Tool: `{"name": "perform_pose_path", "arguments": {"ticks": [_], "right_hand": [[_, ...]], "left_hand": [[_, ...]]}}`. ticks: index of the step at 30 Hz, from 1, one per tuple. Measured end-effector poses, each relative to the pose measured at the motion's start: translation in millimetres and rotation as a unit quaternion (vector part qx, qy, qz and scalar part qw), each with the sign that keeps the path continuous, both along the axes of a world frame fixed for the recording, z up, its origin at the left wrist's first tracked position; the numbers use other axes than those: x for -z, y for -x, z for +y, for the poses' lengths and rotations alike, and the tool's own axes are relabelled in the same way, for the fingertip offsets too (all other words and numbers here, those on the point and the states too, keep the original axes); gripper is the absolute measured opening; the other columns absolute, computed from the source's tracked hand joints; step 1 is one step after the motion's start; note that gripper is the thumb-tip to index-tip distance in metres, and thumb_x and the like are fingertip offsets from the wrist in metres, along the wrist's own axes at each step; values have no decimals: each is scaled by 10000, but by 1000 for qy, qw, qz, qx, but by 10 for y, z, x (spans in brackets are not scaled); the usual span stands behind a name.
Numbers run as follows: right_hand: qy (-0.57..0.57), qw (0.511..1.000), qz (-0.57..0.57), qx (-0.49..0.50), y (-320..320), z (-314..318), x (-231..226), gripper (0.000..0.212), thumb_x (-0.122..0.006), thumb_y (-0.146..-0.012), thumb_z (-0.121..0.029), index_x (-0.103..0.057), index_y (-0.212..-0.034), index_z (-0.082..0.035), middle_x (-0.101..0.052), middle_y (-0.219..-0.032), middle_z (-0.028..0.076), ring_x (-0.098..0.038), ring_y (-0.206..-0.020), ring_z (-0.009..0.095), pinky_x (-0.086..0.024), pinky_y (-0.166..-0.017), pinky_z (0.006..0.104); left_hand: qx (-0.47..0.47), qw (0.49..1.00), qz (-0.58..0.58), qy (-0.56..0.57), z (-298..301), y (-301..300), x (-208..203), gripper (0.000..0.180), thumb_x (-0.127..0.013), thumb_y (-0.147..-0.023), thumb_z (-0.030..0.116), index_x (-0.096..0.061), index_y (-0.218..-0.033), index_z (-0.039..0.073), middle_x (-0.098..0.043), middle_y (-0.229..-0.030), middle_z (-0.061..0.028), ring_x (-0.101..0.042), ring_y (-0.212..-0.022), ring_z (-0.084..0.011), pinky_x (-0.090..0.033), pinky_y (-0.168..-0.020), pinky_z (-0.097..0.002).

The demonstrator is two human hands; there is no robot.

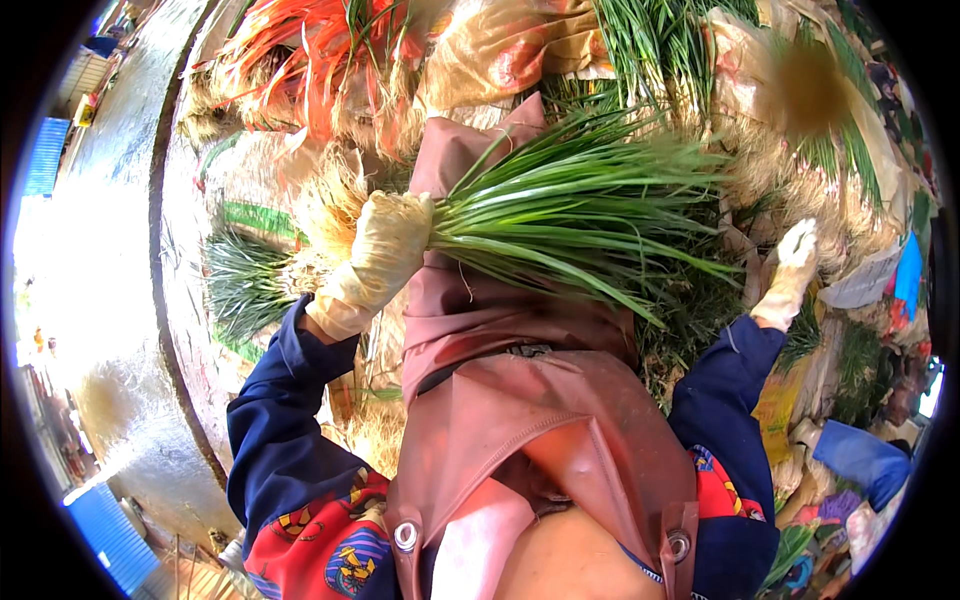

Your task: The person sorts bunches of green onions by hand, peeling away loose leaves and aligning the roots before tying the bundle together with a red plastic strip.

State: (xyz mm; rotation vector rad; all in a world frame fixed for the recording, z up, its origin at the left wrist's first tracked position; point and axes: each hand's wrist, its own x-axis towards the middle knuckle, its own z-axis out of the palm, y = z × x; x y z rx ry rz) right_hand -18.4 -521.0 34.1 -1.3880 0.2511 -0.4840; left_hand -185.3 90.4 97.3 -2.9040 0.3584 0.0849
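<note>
My left hand [382, 250], in a pale yellowish glove, is closed round the base of a thick bunch of spring onions [575, 215]. Their long green leaves fan out to the right above my lap, while the hairy, straw-coloured roots stick out on the left of my fist. Well apart on the right, my right hand [792, 268] wears a similar glove. Its fingers are stretched upward, with nothing visible in them, near a loose pale sheet [862, 278]. A brown waterproof apron [510, 420] covers my lap and legs beneath the bunch.
Orange-red plastic strips [310, 60] lie over rooted bundles at the far left. More spring onions [660, 60] are piled at the far side, beside a tan sack [510, 50]. A smaller bundle [245, 275] rests left of me, near wet grey pavement [125, 230]. Someone's blue-clothed limb [860, 460] shows at right.
</note>
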Motion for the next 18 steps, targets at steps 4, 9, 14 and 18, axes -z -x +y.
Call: {"name": "perform_pose_path", "arguments": {"ticks": [4,9,14,18], "right_hand": [[635,736,-236,4,-172,725,-906,218,-573,-865,-30,-581,-1082,-20,-627,-976,80,-615,-834,189,-510,-737,239],[249,928,-62,-271,95,2113,-1455,506,-550,-845,-542,-589,-1030,-73,-588,-827,-15,-516,-619,54,-366,-464,170],[452,799,-229,-322,208,2960,-1577,96,-553,-915,-187,-579,-966,-110,-636,-818,29,-609,-691,117,-492,-603,239],[501,737,-296,-345,211,3138,-1781,55,-573,-892,-127,-570,-885,-73,-628,-802,43,-619,-715,149,-494,-646,265]], "left_hand": [[-10,999,-25,-25,-86,18,60,142,-523,-781,98,-523,-920,71,-536,-739,-85,-575,-669,-250,-425,-607,-371],[-28,998,-52,-34,-119,85,82,147,-518,-791,106,-523,-936,86,-537,-744,-70,-580,-682,-228,-427,-613,-364],[-24,994,-59,-89,-82,175,94,150,-497,-805,115,-540,-944,81,-530,-739,-67,-554,-672,-229,-419,-598,-352],[-20,998,-53,-14,-75,144,99,145,-513,-789,101,-544,-925,65,-555,-735,-85,-570,-665,-252,-428,-594,-375]]}}
